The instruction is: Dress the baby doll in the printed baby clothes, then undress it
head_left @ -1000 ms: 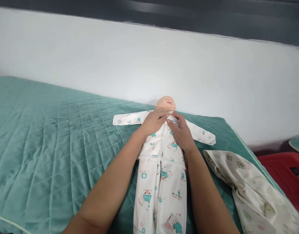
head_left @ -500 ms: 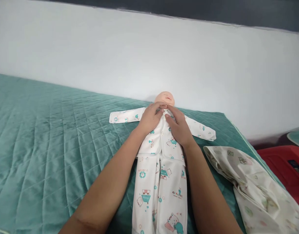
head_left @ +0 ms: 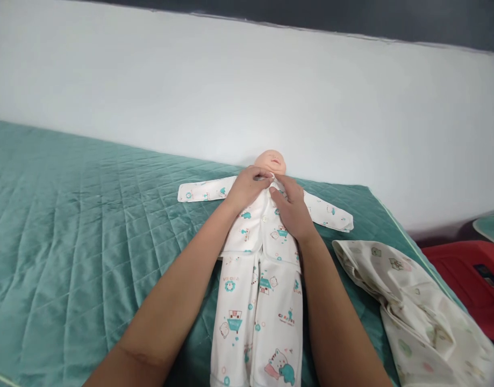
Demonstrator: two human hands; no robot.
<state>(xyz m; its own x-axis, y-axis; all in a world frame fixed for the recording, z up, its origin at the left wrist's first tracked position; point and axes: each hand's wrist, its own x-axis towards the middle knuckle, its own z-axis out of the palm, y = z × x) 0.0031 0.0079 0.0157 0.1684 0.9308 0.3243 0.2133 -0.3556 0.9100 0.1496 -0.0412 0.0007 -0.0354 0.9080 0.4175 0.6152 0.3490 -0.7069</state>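
A baby doll lies on its back in a white printed baby shirt, its long sleeves spread to both sides. Matching baby pants cover the legs and run toward me. At the collar, just below the doll's head, my left hand pinches the fabric between thumb and fingers. Close beside it, my right hand has its bent fingers at the other side of the collar and its thumb on the shirt front. One button shows lower down the front; the collar's fastening is partly hidden by my fingers.
A green quilted cover lies under the doll. A crumpled white printed cloth rests to the right. Beyond the cover's edge is a red plastic object. Behind the doll's head rises a white wall.
Both hands stay at the collar, with the left fingers drawn slightly closer together. The whole view has shifted a little, so the doll and clothes appear slightly further left.
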